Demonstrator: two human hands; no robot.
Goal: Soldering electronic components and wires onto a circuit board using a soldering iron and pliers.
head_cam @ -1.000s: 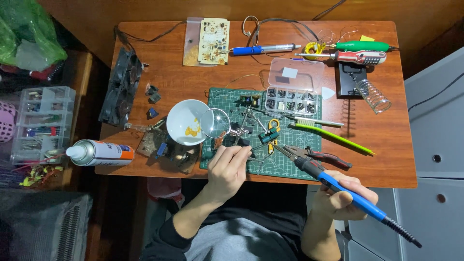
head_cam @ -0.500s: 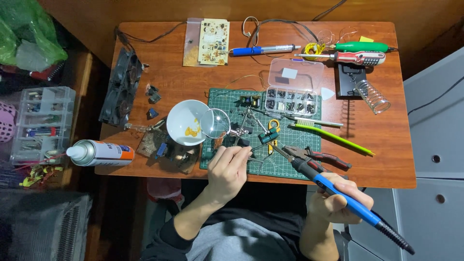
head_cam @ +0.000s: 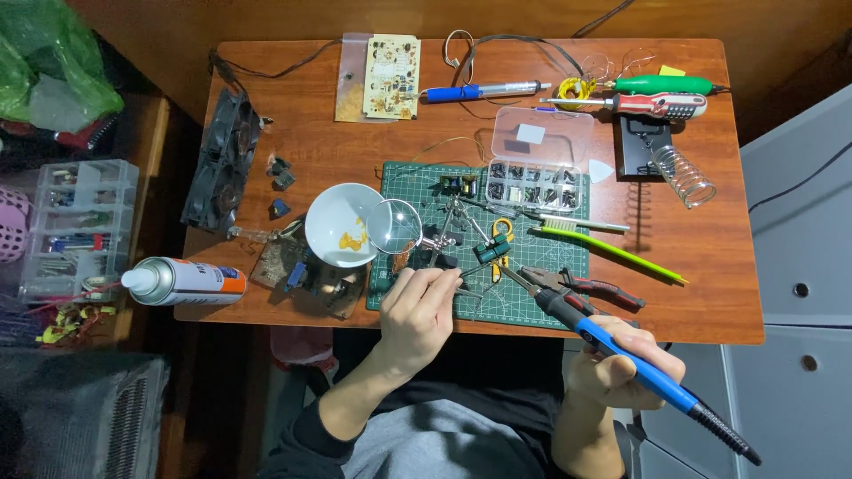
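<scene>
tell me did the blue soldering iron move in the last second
Yes. The soldering iron in the right hand swung a little: its cord end dropped toward the picture's lower edge, while its tip stayed by the pliers.

1. The left hand reaches forward from a dark sleeve, forearm angled up and to the right, fingers curled and pinched together at the tips.
2. The right hand sits lower and nearer the body, fingers wrapped shut in a pen-like grip, wrist bent.
</scene>
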